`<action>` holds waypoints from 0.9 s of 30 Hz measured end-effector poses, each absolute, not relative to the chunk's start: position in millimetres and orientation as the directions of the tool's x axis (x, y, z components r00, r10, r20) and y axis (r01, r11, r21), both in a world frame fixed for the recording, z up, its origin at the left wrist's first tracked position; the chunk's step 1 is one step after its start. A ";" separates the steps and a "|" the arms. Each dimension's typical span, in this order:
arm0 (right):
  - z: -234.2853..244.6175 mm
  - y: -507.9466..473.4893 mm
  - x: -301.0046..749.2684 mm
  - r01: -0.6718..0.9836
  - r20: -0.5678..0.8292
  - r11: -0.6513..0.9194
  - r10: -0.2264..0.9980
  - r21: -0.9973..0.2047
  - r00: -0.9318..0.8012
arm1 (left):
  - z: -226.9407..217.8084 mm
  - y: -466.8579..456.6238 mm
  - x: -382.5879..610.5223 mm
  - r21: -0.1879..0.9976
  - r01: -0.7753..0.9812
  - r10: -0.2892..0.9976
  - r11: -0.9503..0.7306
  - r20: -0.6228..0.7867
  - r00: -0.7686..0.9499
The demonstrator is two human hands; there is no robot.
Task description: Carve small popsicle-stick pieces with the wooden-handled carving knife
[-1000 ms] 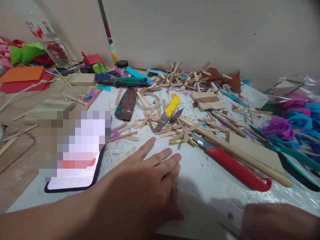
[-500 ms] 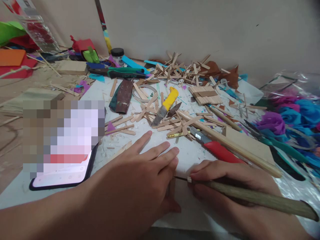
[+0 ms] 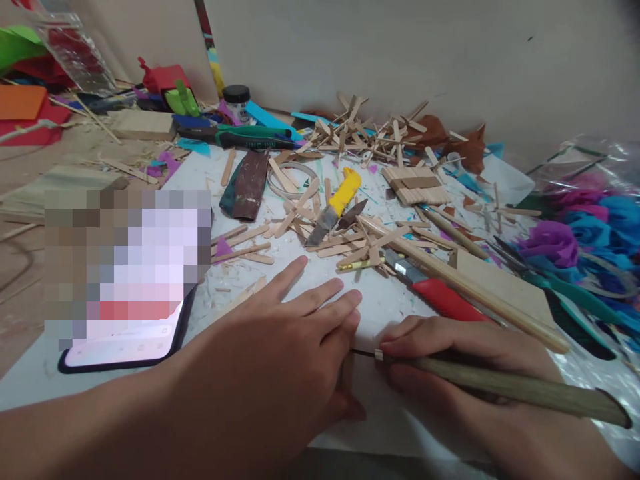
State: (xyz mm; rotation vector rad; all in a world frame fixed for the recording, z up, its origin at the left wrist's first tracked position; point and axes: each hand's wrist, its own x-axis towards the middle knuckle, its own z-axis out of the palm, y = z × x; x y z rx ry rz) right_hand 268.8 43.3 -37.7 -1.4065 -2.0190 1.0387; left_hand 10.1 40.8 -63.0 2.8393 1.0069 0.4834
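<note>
My left hand (image 3: 305,333) lies flat on the white work surface (image 3: 370,433), palm down with its fingers stretched forward. Partly hidden beneath it is a thin wooden piece (image 3: 346,367), held down between palm and surface. A wooden-handled awl-like tool (image 3: 515,383) with a thin dark metal tip is pinched in my right hand (image 3: 450,360). The tip points left and meets the edge of the left hand's fingers, where its very end is hidden. A red utility knife (image 3: 445,300) lies just beyond my right hand.
Popsicle sticks (image 3: 350,130) are heaped at the back, near a yellow utility knife (image 3: 340,197). A lit phone (image 3: 125,350) lies at left, partly blurred out. On the right are a wooden rod (image 3: 460,283), green-handled scissors (image 3: 575,287) and paper roses (image 3: 545,243).
The camera view has shifted slightly. Both hands keep nearly the same pose, with the tool's tip still at the left hand's fingers.
</note>
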 end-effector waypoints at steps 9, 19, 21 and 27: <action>-41.1 41.6 269.4 0.561 -0.025 0.192 0.935 -0.805 -0.355 | -63.4 39.4 7.7 0.201 0.597 0.630 -0.776 0.250 0.735; -38.4 43.3 270.1 0.528 -0.012 0.207 0.924 -0.824 -0.382 | -62.4 40.7 8.2 0.203 0.590 0.624 -0.781 0.243 0.742; -37.8 43.7 268.4 0.521 -0.006 0.211 0.924 -0.827 -0.383 | -62.6 40.6 7.9 0.200 0.592 0.625 -0.781 0.252 0.739; -37.3 46.6 262.1 0.492 0.014 0.199 0.935 -0.848 -0.354 | -63.0 40.5 7.8 0.194 0.596 0.627 -0.779 0.257 0.735</action>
